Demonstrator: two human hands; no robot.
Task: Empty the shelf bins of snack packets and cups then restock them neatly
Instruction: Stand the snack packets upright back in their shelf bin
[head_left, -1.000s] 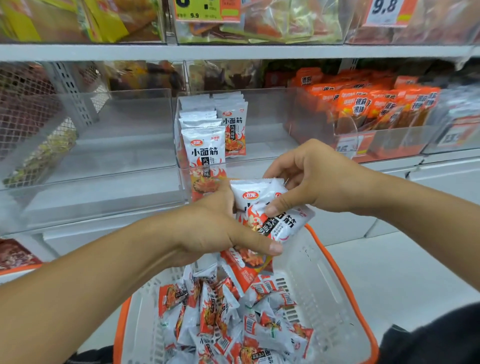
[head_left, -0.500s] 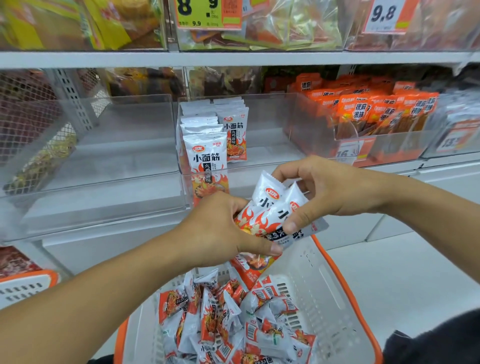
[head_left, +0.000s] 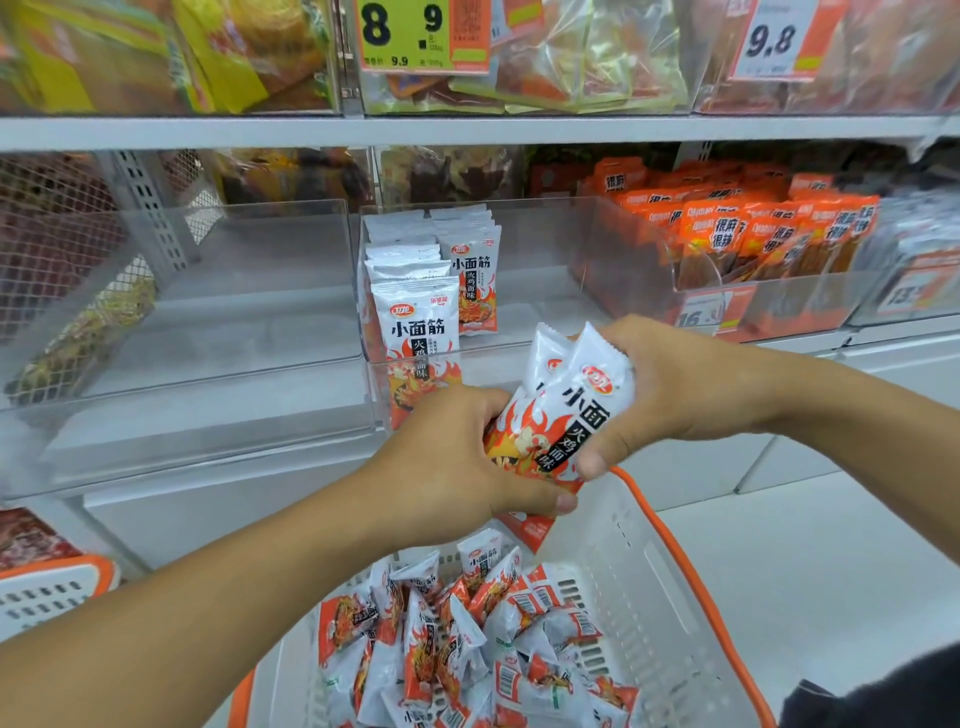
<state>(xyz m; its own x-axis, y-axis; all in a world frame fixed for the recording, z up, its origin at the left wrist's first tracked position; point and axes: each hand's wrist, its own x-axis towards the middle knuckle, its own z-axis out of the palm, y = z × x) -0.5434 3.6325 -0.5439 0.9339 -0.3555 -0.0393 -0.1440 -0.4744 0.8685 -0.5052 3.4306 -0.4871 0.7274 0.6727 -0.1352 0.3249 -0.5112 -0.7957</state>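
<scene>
Both hands hold a small stack of white snack packets (head_left: 563, 415) with red flames, upright above the basket. My left hand (head_left: 447, 457) grips the stack's lower left, thumb under it. My right hand (head_left: 654, 384) grips its right side, thumb across the front. The clear middle bin (head_left: 540, 291) holds two rows of the same packets (head_left: 421, 312) standing at its left. Below, a white basket with an orange rim (head_left: 675, 556) contains several loose packets (head_left: 467, 649).
The clear bin on the left (head_left: 208, 312) holds nothing. The right bin is filled with orange packets (head_left: 769, 234). The upper shelf (head_left: 467, 130) carries bagged snacks and price tags. A second basket (head_left: 52, 587) shows at the lower left. White floor lies to the right.
The hands have turned the packet stack from tilted to upright and squared it, and lifted it slightly toward the middle bin.
</scene>
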